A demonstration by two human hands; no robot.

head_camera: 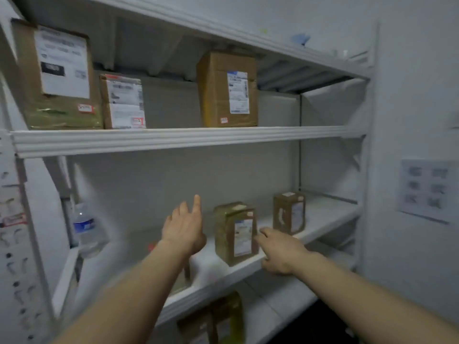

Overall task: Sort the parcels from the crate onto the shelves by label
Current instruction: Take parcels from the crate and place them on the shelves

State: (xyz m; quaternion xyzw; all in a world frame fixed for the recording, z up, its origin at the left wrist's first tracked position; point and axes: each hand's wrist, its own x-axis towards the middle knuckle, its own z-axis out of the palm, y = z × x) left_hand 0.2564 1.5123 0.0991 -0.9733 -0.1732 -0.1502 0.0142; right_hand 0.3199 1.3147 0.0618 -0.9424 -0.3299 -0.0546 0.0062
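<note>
Small taped parcel (236, 232) stands on the shelf (323, 219), frame centre. Our left hand (185, 229) is spread, empty; right hand (280, 252) loose at its edge. Looks light, stiff: we'd grip opposite sides.

Your left hand (185, 229) and right hand (280, 249), fingers loose, flank the brown cardboard parcel (234, 234) at the white metal shelf's (325, 217) front edge.

Upper shelf (173, 140): a large brown parcel (57, 78) at ten o'clock, a smaller parcel (123, 104) just beside it, and a tall parcel (227, 89) at twelve. All are upright with white labels. Middle shelf (323, 214): a near parcel (234, 233) at six and a far parcel (289, 212) at four.
</note>
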